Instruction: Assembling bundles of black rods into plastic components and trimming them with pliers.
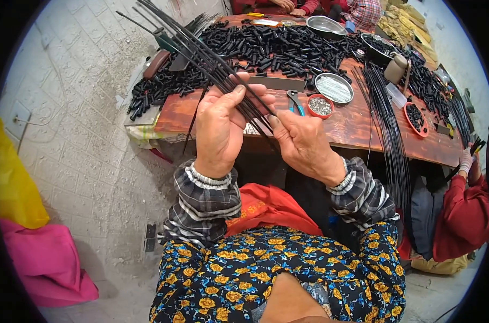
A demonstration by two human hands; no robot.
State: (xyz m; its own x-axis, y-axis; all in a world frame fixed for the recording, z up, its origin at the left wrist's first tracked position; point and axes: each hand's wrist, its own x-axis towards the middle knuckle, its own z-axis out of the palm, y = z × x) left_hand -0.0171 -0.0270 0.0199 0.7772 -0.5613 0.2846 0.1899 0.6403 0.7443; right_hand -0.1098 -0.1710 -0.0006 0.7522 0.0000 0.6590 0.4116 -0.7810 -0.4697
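Note:
A bundle of long, thin black rods (193, 48) slants from the upper left down between my hands. My left hand (222, 121) is closed around it, palm up, with the thumb laid over the rods. Near the lower end, my right hand (309, 145) pinches rods between thumb and bent fingers; how many it grips is hidden. Just beyond my hands on the reddish wooden table (174, 116) lie teal-handled pliers (294, 102). Beside them stand a red dish (321, 117) of small metal pieces and a round metal tin (353, 92) holding thin whitish pieces.
Heaps of short black parts (277, 46) cover the table's far side. More black rods (387, 124) hang over the front edge at right, near a beige bottle (395, 69) and a red bowl (423, 131). A co-worker's red sleeve (465, 215) is at right; others sit across.

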